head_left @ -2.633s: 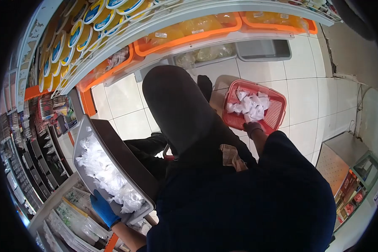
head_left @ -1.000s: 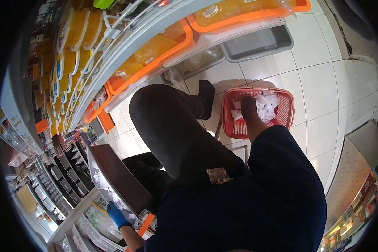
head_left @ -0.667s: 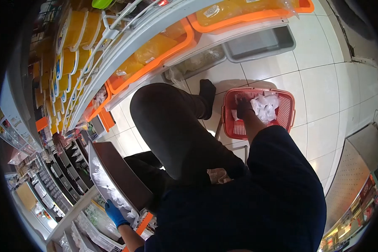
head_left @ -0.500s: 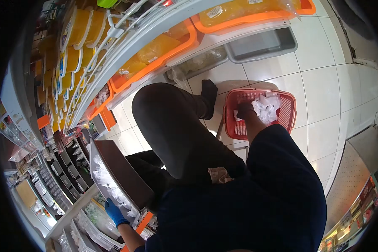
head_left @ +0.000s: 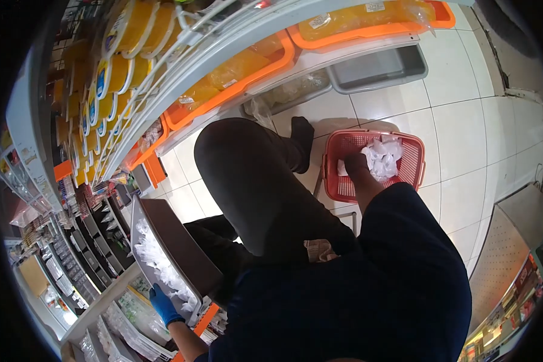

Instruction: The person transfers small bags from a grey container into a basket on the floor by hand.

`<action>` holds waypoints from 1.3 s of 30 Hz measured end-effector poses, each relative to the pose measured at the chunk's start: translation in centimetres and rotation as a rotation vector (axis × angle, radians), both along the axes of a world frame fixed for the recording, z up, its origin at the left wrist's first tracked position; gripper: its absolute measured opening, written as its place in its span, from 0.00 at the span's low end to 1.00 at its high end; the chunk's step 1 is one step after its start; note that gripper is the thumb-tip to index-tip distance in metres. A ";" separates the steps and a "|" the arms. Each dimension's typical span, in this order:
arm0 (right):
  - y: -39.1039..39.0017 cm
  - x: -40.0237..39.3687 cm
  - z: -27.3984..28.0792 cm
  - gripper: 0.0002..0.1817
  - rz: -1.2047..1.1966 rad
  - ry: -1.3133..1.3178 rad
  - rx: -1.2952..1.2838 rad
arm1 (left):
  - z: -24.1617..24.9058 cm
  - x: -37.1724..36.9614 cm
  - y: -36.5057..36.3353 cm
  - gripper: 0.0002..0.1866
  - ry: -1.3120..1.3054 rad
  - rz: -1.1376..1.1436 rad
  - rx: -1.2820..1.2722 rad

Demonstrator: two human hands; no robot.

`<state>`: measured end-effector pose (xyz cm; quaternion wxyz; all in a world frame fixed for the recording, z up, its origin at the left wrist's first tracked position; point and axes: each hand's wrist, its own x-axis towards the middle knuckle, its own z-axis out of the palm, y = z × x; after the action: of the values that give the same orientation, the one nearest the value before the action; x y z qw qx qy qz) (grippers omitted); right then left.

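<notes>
My left hand, in a blue glove, is at the lower rim of a grey-brown bin tilted beside my leg. White plastic bundles lie in a row inside it. Its fingers look closed on the bin's edge, thumb side partly hidden. My right hand reaches into a red basket on the floor. It looks dark, and its fingers point down beside crumpled white plastic bundles; whether it grips any of them is hidden.
Orange trays with yellow bags line the shelf above, over a grey bin on the tiled floor. Stacked yellow tubs stand at the upper left. More bins with plastic packs are at the lower left.
My right hand has drawn back slightly toward me within the red basket. My left hand stays at the bin's edge. The view has shifted a little.
</notes>
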<state>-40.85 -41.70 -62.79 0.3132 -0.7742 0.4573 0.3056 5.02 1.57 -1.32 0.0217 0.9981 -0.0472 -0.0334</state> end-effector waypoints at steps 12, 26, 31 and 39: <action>-7.9 -0.8 18.1 0.10 0.359 -0.408 -0.426 | -3.2 0.0 3.0 0.29 0.097 0.023 -0.331; 1.1 23.6 58.9 0.09 0.176 -1.205 -0.228 | -6.6 0.4 6.6 0.17 0.237 0.111 -1.004; 11.6 32.6 66.2 0.10 0.644 -1.452 -0.158 | -2.5 -2.2 5.0 0.16 0.054 0.099 -0.824; 18.4 40.6 62.0 0.11 1.191 -1.363 0.007 | -2.0 -2.9 5.5 0.17 0.038 0.111 -0.535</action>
<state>-0.25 -23.28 -0.76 0.3085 -0.8949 -0.3045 -0.1063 2.09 7.03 -3.34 0.2875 0.9570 0.0008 -0.0373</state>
